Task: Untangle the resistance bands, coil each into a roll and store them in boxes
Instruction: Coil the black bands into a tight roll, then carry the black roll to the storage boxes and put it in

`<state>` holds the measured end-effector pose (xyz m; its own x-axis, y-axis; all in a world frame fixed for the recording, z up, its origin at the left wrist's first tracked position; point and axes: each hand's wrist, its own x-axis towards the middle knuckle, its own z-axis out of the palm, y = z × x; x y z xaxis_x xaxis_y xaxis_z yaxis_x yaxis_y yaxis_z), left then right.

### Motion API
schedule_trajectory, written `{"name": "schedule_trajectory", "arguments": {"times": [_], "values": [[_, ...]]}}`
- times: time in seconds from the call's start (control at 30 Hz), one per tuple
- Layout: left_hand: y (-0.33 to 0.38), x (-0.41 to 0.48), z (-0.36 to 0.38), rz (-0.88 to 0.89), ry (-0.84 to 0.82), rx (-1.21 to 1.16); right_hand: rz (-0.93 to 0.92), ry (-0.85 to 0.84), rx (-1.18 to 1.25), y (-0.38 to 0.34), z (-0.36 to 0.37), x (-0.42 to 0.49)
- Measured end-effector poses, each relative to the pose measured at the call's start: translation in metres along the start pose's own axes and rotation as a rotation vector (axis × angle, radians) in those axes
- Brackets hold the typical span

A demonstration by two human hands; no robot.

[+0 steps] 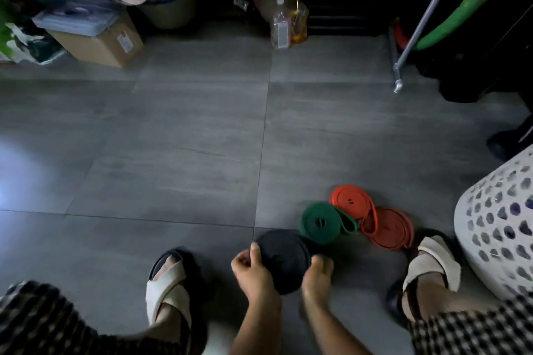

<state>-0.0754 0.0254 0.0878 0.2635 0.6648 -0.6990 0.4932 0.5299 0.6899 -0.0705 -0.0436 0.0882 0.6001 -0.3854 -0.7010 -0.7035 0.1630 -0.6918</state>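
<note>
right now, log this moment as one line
left hand and right hand grip black band roll | green roll and orange roll lie on floor | second orange band loosely coiled | none of these boxed

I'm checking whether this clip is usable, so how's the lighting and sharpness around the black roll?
Head view: dim overall, a pale glare patch on the floor at the left edge; the black roll is too dark to show its coils; the left hand and right hand gripping it look slightly soft.
</note>
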Motion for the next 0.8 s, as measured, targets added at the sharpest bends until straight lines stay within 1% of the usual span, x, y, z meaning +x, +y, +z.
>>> {"name": "schedule_trajectory", "arguments": {"times": [0.07, 0.13, 0.2, 0.23, 0.3, 0.4, 0.47, 0.53, 0.6, 0.67, 0.73, 0.8], "values": [[-0.03, 0.018, -0.006, -0.059, 0.088, 0.017, -0.049, 0.019, -0.084, 0.031, 0.001, 0.013], [-0.047, 0.035, -0.001, -0.081, 0.146, 0.018, -0.13, 0.011, -0.221, 0.048, 0.011, 0.032], [-0.057, 0.052, 0.012, -0.086, 0.144, 0.034, -0.235, 0.015, -0.358, 0.055, 0.02, 0.054], [-0.061, 0.061, 0.02, -0.089, 0.129, 0.046, -0.254, 0.04, -0.406, 0.054, 0.025, 0.064], [-0.069, 0.076, 0.034, -0.083, 0.102, 0.098, -0.26, 0.113, -0.516, 0.051, 0.034, 0.085], [-0.084, 0.087, 0.043, -0.08, 0.124, 0.233, -0.251, 0.201, -0.69, 0.063, 0.038, 0.11], [-0.096, 0.091, 0.044, -0.079, 0.09, 0.241, -0.259, 0.207, -0.729, 0.072, 0.036, 0.118], [-0.107, 0.098, 0.046, -0.079, 0.049, 0.2, -0.299, 0.197, -0.737, 0.078, 0.035, 0.123], [-0.112, 0.1, 0.048, -0.063, 0.034, 0.163, -0.349, 0.147, -0.699, 0.081, 0.034, 0.126], [-0.11, 0.096, 0.05, -0.039, 0.023, 0.171, -0.357, 0.109, -0.651, 0.082, 0.032, 0.125], [-0.107, 0.091, 0.051, 0.0, 0.0, 0.211, -0.362, 0.127, -0.604, 0.08, 0.029, 0.123], [-0.106, 0.091, 0.05, 0.027, -0.038, 0.237, -0.343, 0.187, -0.633, 0.08, 0.023, 0.124]]}}
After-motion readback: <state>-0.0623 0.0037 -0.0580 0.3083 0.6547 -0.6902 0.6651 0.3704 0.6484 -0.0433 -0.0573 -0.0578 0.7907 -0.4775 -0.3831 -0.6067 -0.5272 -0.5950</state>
